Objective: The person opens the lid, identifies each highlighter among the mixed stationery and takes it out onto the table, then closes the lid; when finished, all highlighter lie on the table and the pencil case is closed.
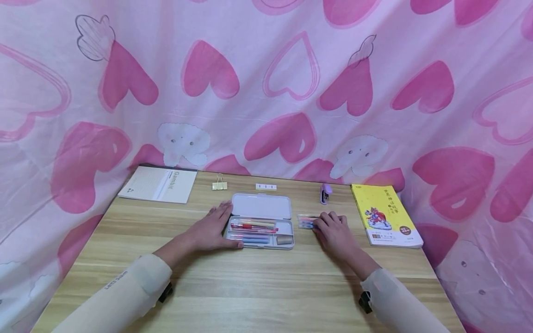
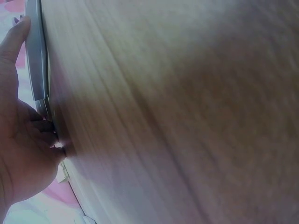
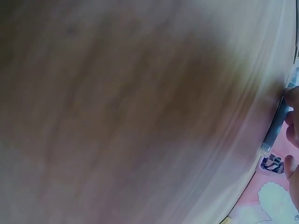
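In the head view an open white pencil case (image 1: 286, 227) lies mid-table, its lid (image 1: 260, 206) folded back. Inside are a red pen (image 1: 245, 227), blue and lilac sticks (image 1: 256, 239), and a small grey-brown block (image 1: 285, 240) in the right compartment. My left hand (image 1: 211, 227) rests at the case's left end, fingers spread by the lid, thumb (image 2: 19, 35) along the front edge. Right of the case, my right hand (image 1: 334, 230) holds slim pastel pens (image 1: 306, 221) with clear ends between thumb and fingers; they touch or nearly touch the table. The hand hides their right part.
Behind the case lie a binder clip (image 1: 219, 185) and a small white strip (image 1: 265, 187). A purple stapler (image 1: 325, 194) stands at the back right. A notepad (image 1: 160, 184) is at the back left, a yellow book (image 1: 385, 215) at the right. Heart-patterned curtain (image 1: 291, 92) borders the table.
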`<state>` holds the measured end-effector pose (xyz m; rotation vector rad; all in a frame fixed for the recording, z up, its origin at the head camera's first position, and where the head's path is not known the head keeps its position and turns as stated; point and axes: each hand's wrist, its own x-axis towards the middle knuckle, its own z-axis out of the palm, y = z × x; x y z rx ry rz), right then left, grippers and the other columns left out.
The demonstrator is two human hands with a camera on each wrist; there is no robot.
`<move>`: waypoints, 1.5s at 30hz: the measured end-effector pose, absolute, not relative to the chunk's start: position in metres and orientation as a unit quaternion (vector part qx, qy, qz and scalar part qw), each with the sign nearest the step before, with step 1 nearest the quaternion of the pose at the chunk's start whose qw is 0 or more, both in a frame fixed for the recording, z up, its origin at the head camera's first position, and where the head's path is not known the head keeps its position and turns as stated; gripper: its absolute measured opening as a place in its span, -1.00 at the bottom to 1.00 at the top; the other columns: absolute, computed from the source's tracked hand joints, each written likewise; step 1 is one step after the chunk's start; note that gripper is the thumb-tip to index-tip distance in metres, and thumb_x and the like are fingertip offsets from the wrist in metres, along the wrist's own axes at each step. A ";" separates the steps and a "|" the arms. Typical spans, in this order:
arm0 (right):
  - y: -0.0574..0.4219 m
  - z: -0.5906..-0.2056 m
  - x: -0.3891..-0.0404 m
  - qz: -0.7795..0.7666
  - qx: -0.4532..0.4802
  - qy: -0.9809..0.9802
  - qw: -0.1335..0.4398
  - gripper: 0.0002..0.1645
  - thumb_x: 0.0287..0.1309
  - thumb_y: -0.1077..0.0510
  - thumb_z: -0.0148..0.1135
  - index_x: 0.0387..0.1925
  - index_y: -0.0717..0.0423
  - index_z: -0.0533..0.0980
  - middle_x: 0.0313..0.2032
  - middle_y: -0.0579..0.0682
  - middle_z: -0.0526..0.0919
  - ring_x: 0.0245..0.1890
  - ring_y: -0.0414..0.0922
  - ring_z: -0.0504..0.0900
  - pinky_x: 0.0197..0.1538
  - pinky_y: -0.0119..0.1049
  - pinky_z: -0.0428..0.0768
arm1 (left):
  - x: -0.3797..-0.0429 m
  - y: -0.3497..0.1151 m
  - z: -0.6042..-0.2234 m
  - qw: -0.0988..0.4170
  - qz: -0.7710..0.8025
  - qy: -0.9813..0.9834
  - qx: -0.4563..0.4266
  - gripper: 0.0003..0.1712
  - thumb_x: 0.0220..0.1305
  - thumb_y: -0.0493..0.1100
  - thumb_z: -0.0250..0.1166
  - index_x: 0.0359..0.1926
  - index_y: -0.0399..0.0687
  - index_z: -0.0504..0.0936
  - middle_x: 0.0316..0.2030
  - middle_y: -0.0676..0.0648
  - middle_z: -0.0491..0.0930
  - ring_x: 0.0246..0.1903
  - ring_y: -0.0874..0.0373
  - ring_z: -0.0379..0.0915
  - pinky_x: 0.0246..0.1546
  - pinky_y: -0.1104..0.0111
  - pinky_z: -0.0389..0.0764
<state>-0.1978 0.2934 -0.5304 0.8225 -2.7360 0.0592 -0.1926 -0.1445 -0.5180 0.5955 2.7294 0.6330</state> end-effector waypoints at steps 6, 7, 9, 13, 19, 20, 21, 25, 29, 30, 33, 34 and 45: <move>0.293 -0.528 -0.197 0.032 0.278 -0.953 0.120 -0.77 0.49 0.08 0.46 0.07 -0.03 0.65 -0.05 -0.05 0.61 -0.03 0.02 0.53 0.05 0.04 0.52 | -0.192 -0.144 -0.518 0.139 0.223 0.943 0.203 0.63 0.16 0.69 0.40 0.78 -0.30 -0.11 0.81 -0.25 -0.13 0.82 -0.20 -0.27 0.82 -0.11 -0.10; 0.293 -0.528 -0.197 0.036 0.276 -0.953 0.118 -0.76 0.48 0.08 0.46 0.07 -0.02 0.65 -0.05 -0.05 0.61 -0.02 0.03 0.53 0.06 0.05 0.52 | -0.192 -0.144 -0.517 0.139 0.224 0.943 0.203 0.63 0.16 0.69 0.40 0.78 -0.30 -0.11 0.81 -0.25 -0.13 0.82 -0.20 -0.27 0.82 -0.11 -0.10; 0.293 -0.527 -0.197 0.044 0.274 -0.954 0.113 -0.73 0.46 0.07 0.48 0.09 -0.02 0.65 -0.04 -0.04 0.61 -0.01 0.03 0.52 0.07 0.07 0.52 | -0.192 -0.144 -0.517 0.140 0.225 0.943 0.202 0.63 0.16 0.68 0.41 0.78 -0.30 -0.10 0.81 -0.26 -0.13 0.82 -0.20 -0.27 0.82 -0.11 -0.10; 0.289 -0.522 -0.198 0.064 0.281 -0.953 0.097 -0.64 0.43 0.00 0.52 0.14 -0.03 0.65 -0.01 -0.06 0.60 0.01 0.01 0.50 0.10 0.06 0.52 | -0.191 -0.144 -0.517 0.139 0.225 0.943 0.203 0.63 0.16 0.68 0.41 0.78 -0.31 -0.11 0.81 -0.26 -0.15 0.82 -0.20 -0.28 0.83 -0.11 -0.11; 0.255 -0.507 -0.205 0.110 0.308 -0.943 0.057 -0.60 0.48 -0.01 0.46 0.23 0.00 0.66 0.09 -0.02 0.63 0.10 0.01 0.53 0.15 0.04 0.53 | -0.192 -0.146 -0.517 0.137 0.228 0.942 0.206 0.63 0.17 0.67 0.42 0.78 -0.32 -0.12 0.81 -0.28 -0.16 0.82 -0.21 -0.28 0.82 -0.11 -0.11; 0.247 -0.505 -0.206 0.115 0.314 -0.941 0.053 -0.59 0.48 -0.01 0.45 0.24 0.01 0.66 0.11 -0.01 0.65 0.12 0.02 0.54 0.16 0.05 0.55 | -0.192 -0.146 -0.517 0.136 0.230 0.941 0.206 0.63 0.17 0.67 0.42 0.78 -0.33 -0.12 0.81 -0.28 -0.15 0.82 -0.22 -0.28 0.82 -0.12 -0.11; 0.239 -0.503 -0.207 0.118 0.322 -0.938 0.051 -0.60 0.49 -0.01 0.44 0.24 0.02 0.67 0.12 0.01 0.66 0.13 0.03 0.55 0.17 0.07 0.57 | -0.192 -0.146 -0.517 0.137 0.231 0.941 0.207 0.63 0.17 0.66 0.42 0.78 -0.32 -0.11 0.81 -0.28 -0.15 0.82 -0.21 -0.28 0.82 -0.12 -0.11; 0.207 -0.501 -0.210 0.122 0.349 -0.928 0.037 -0.63 0.52 -0.04 0.40 0.22 -0.01 0.69 0.14 -0.02 0.69 0.14 0.01 0.56 0.21 0.10 0.60 | -0.192 -0.145 -0.516 0.137 0.232 0.940 0.209 0.62 0.17 0.66 0.42 0.78 -0.32 -0.11 0.81 -0.27 -0.13 0.81 -0.21 -0.27 0.82 -0.12 -0.10; 0.180 -0.504 -0.212 0.114 0.368 -0.923 0.023 -0.68 0.56 -0.08 0.36 0.19 -0.07 0.70 0.12 -0.06 0.68 0.11 -0.03 0.54 0.19 0.09 0.61 | -0.192 -0.145 -0.515 0.139 0.233 0.940 0.207 0.63 0.17 0.66 0.43 0.78 -0.33 -0.12 0.81 -0.28 -0.13 0.81 -0.23 -0.26 0.82 -0.13 -0.10; 0.174 -0.504 -0.212 0.114 0.370 -0.922 0.018 -0.68 0.57 -0.08 0.35 0.19 -0.08 0.70 0.12 -0.06 0.67 0.11 -0.03 0.53 0.20 0.09 0.61 | -0.192 -0.145 -0.515 0.138 0.235 0.940 0.207 0.63 0.17 0.66 0.43 0.78 -0.33 -0.12 0.80 -0.29 -0.12 0.81 -0.23 -0.26 0.82 -0.13 -0.09; 0.160 -0.503 -0.212 0.114 0.369 -0.922 0.005 -0.67 0.57 -0.09 0.35 0.20 -0.09 0.71 0.12 -0.06 0.67 0.10 -0.04 0.52 0.20 0.07 0.60 | -0.192 -0.144 -0.514 0.140 0.239 0.939 0.206 0.62 0.17 0.65 0.44 0.78 -0.32 -0.12 0.80 -0.29 -0.12 0.81 -0.23 -0.26 0.82 -0.13 -0.10; 0.156 -0.504 -0.213 0.114 0.368 -0.923 0.000 -0.66 0.58 -0.10 0.34 0.21 -0.10 0.71 0.12 -0.07 0.66 0.10 -0.04 0.51 0.21 0.05 0.59 | -0.191 -0.144 -0.514 0.141 0.239 0.938 0.205 0.62 0.17 0.64 0.44 0.78 -0.31 -0.11 0.80 -0.28 -0.12 0.81 -0.23 -0.26 0.82 -0.13 -0.10; 0.131 -0.507 -0.212 0.071 0.365 -0.927 0.039 -0.74 0.57 -0.06 0.37 0.10 -0.08 0.78 -0.01 -0.09 0.66 0.03 -0.05 0.50 0.17 -0.01 0.57 | -0.193 -0.145 -0.514 0.146 0.238 0.940 0.198 0.63 0.15 0.64 0.46 0.79 -0.29 -0.12 0.81 -0.27 -0.14 0.82 -0.20 -0.28 0.82 -0.12 -0.12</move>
